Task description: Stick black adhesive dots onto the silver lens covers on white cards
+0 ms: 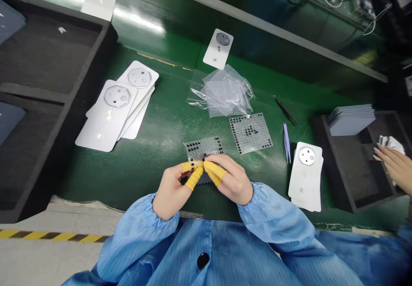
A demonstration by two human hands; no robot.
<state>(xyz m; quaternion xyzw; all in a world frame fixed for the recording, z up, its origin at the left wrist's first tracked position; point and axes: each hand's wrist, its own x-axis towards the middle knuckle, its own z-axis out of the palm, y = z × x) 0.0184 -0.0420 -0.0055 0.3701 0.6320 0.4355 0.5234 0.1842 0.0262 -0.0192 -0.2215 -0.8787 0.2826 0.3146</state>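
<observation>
My left hand (172, 189) and my right hand (233, 182) meet fingertip to fingertip, both wearing yellow finger cots. Their fingers are pinched together; whatever lies between them is too small and covered to make out. Directly beneath is a clear sheet dotted with small black round pieces (209, 145), partly hidden by my fingers. Just beyond my right hand lies a second clear dotted sheet (254, 142), its black dots along the edges and in the middle. Behind the sheets is a loose pile of clear plastic film (227, 91).
White phone-shaped panels (107, 125) are stacked at left, with more panels (304, 179) at right and a single panel (219, 48) behind. Purple tweezers (286, 142) and dark tweezers (286, 111) lie right. Black trays (86, 78) flank the bench; another person's hand (394, 166) reaches into the right one.
</observation>
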